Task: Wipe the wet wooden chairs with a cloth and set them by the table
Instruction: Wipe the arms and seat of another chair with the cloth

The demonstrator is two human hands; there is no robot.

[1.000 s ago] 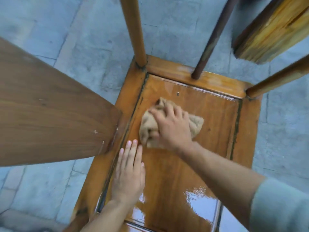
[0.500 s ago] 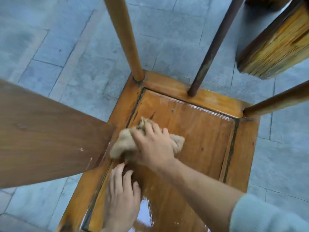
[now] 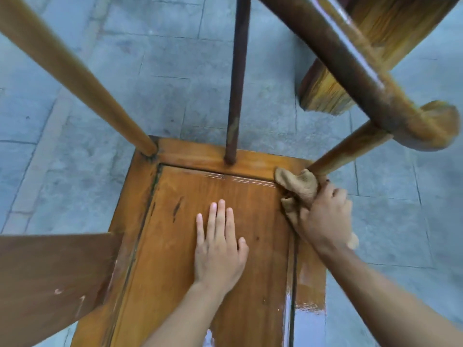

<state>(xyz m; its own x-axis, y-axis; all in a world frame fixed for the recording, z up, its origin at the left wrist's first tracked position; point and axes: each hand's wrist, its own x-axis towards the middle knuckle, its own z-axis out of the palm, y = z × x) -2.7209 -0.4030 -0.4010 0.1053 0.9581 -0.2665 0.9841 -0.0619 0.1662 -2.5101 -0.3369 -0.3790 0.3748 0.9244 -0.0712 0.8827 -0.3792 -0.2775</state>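
Note:
I look straight down on a wooden chair's seat [image 3: 172, 259], orange-brown with a dark groove round its panel. My left hand [image 3: 219, 249] lies flat on the middle of the seat, fingers together and pointing away from me. At the seat's far right corner my right hand [image 3: 325, 216] grips a crumpled tan cloth [image 3: 298, 189], pressed against the base of the right back post [image 3: 348, 149]. Water shines on the seat's near right edge [image 3: 308, 319].
The chair's back rises toward me: a left post [image 3: 75, 76], a dark middle spindle [image 3: 238, 78] and a thick top rail [image 3: 350, 63]. A brown wooden board [image 3: 50, 284] juts in from the left. Another wooden piece [image 3: 355, 58] stands far right on grey stone paving.
My right hand has swept the cloth from the seat's left side across to the far right corner. My left hand has shifted from the left edge to the seat's middle.

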